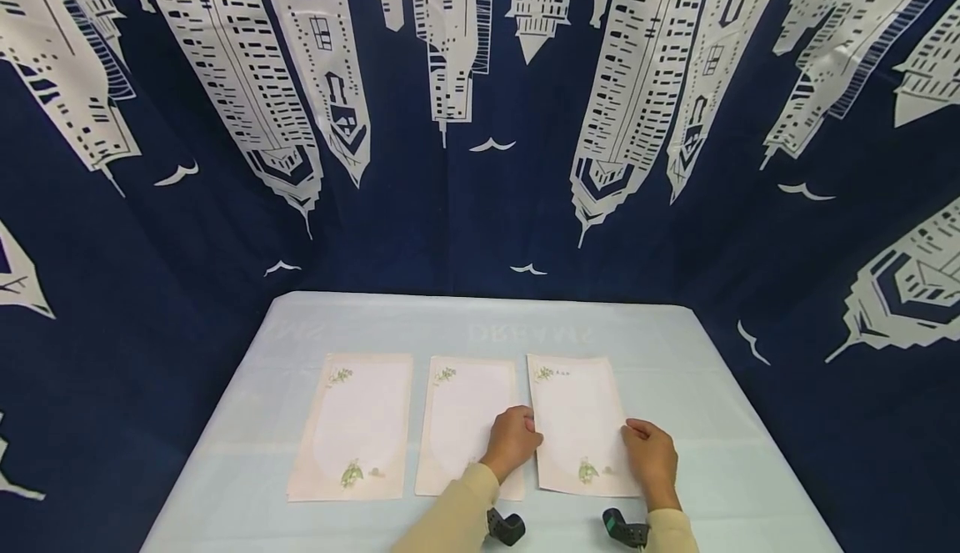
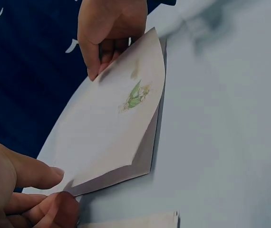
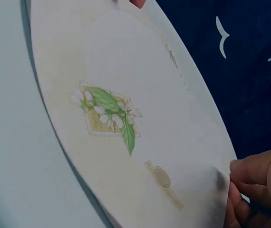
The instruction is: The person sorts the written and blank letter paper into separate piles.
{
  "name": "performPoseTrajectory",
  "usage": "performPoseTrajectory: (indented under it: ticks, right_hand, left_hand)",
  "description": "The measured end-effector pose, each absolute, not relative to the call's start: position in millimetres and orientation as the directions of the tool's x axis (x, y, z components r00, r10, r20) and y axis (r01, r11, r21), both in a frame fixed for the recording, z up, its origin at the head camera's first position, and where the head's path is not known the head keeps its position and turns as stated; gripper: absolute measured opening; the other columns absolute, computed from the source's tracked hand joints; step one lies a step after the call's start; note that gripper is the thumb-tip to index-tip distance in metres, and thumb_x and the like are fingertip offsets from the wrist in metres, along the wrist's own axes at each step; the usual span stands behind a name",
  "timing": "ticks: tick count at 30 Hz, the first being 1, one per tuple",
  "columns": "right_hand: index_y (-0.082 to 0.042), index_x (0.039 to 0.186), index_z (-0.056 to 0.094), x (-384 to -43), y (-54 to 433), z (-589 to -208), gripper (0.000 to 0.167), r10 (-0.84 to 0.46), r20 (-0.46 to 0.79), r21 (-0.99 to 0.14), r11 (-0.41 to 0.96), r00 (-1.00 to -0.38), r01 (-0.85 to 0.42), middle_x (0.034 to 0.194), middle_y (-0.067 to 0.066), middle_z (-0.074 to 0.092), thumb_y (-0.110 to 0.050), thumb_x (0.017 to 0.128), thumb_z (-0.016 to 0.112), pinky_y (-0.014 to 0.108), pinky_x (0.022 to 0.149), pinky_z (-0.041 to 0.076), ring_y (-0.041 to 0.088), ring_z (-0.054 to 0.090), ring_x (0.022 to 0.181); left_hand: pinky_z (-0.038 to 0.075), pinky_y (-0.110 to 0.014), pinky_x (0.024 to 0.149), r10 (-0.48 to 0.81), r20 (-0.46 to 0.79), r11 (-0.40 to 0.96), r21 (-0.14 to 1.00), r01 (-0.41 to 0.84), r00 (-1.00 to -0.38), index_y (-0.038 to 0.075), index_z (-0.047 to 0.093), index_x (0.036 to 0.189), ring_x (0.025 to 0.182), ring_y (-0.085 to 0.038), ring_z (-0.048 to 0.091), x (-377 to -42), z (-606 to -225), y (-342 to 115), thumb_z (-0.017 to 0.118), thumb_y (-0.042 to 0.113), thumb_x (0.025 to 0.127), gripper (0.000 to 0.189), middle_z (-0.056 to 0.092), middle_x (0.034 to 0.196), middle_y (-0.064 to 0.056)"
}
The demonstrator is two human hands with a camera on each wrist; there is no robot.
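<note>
Pinching the printed sheet (image 1: 577, 424) by its long edges, I have it at 3 o'clock of the middle sheet (image 1: 459, 428), with 12 o'clock taken as the far side of the bench (image 1: 720, 461). My left hand (image 1: 513, 438) is nearly closed on the 9 o'clock edge, thumb uppermost; my right hand (image 1: 651, 454), likewise nearly closed, grips the 3 o'clock edge. The left wrist view shows the printed sheet bowed, near edge raised; I cannot tell whether the darker layer (image 2: 146, 148) beneath is a second sheet. Green plant prints (image 1: 587, 471) are noted at 11 and 6 o'clock, small dark marks (image 1: 562, 373) beside the upper one. The middle sheet lies flat, partly hidden by my left hand; the outer sheet (image 1: 360, 419) lies at its 9 o'clock, apart. A black device (image 1: 507, 528) sits by each wrist. Dark blue cloth (image 1: 465, 228) printed with white buildings (image 1: 633, 77) hangs at 12 o'clock.
</note>
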State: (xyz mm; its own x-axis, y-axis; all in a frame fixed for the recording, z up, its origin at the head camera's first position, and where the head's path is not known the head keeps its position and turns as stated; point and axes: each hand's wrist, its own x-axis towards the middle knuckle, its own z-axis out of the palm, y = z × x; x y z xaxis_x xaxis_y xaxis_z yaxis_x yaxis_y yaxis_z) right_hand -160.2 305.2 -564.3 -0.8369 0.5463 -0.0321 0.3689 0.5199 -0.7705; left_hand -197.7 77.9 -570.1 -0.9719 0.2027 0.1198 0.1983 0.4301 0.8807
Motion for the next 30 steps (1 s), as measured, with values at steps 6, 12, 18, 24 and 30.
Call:
performPoseTrajectory:
  ticks: [6, 12, 18, 24, 30]
  right_hand:
    - [0.012, 0.118, 0.064, -159, 302, -561, 0.035, 0.536, -0.04, -0.761, 0.531, -0.843, 0.373, 0.106, 0.029, 0.066, -0.017, 0.098, 0.058, 0.047, 0.078, 0.049, 0.041, 0.062, 0.096]
    - [0.011, 0.12, 0.065, -158, 294, -554, 0.037, 0.516, -0.023, -0.775, 0.532, -0.856, 0.342, 0.105, 0.026, 0.066, -0.019, 0.098, 0.06, 0.042, 0.076, 0.048, 0.039, 0.063, 0.094]
    - [0.01, 0.118, 0.066, -157, 282, -550, 0.036, 0.512, -0.021, -0.784, 0.525, -0.859, 0.332, 0.099, 0.021, 0.068, -0.018, 0.097, 0.062, 0.033, 0.066, 0.046, 0.031, 0.065, 0.083]
    - [0.01, 0.118, 0.066, -160, 258, -552, 0.034, 0.462, -0.03, -0.805, 0.515, -0.886, 0.296, 0.099, 0.022, 0.07, -0.016, 0.097, 0.063, 0.03, 0.063, 0.05, 0.027, 0.07, 0.078]
    - [0.007, 0.116, 0.068, -162, 229, -555, 0.03, 0.415, -0.041, -0.819, 0.508, -0.909, 0.268, 0.097, 0.018, 0.072, -0.015, 0.095, 0.064, 0.031, 0.063, 0.054, 0.024, 0.07, 0.077]
  left_hand:
    - [0.043, -0.023, 0.056, 0.226, 0.06, 0.448, 0.88, 0.158, -0.972, -0.006, 0.068, 0.09, 0.06, -0.007, 0.047, -200, -569, 72, 0.077, -0.004, 0.077, 0.016, 0.051, 0.066, 0.005]
    - [0.05, -0.027, 0.064, 0.216, 0.059, 0.421, 0.895, 0.148, -0.975, -0.011, 0.068, 0.115, 0.067, -0.009, 0.054, -204, -568, 65, 0.079, 0.0, 0.08, 0.038, 0.061, 0.08, -0.003]
    - [0.052, -0.029, 0.067, 0.191, 0.088, 0.423, 0.891, 0.163, -0.978, -0.006, 0.071, 0.11, 0.071, -0.011, 0.058, -205, -571, 54, 0.079, 0.004, 0.081, 0.031, 0.064, 0.081, -0.002]
    - [0.052, -0.031, 0.067, 0.135, 0.119, 0.425, 0.89, 0.166, -0.984, -0.006, 0.072, 0.107, 0.072, -0.014, 0.06, -205, -569, 28, 0.078, 0.005, 0.083, 0.027, 0.065, 0.081, -0.003]
    - [0.052, -0.032, 0.067, 0.095, 0.114, 0.433, 0.89, 0.144, -0.989, -0.007, 0.07, 0.112, 0.073, -0.014, 0.06, -203, -567, 0, 0.075, 0.008, 0.086, 0.03, 0.065, 0.082, -0.001]
